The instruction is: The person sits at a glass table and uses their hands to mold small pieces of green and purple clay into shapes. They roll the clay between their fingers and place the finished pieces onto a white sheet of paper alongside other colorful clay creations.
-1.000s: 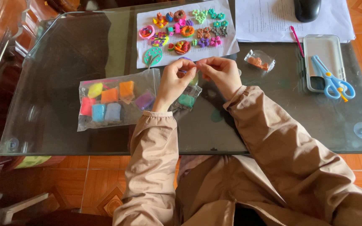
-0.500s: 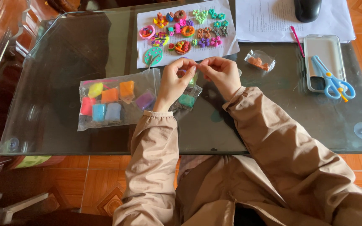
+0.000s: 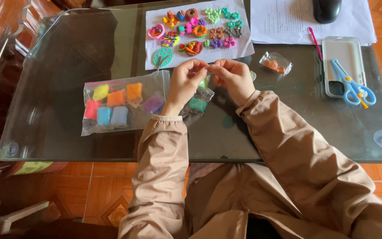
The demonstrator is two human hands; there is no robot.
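Note:
My left hand (image 3: 186, 82) and my right hand (image 3: 231, 78) meet fingertip to fingertip over the glass table (image 3: 67, 53), pinching a small light-green piece of clay (image 3: 204, 82) between them. Just below my hands lies a small clear bag with a green clay block (image 3: 197, 104). To the left sits a larger clear bag (image 3: 124, 106) holding several coloured clay blocks. Beyond my hands, a white paper sheet (image 3: 244, 46) carries several small colourful clay figures.
At the right stands a clear tray (image 3: 343, 51) with blue scissors (image 3: 352, 86) on it. A small bag of orange clay (image 3: 275, 65), a pink stick (image 3: 315, 42), papers and a black mouse (image 3: 326, 9) lie at the back right.

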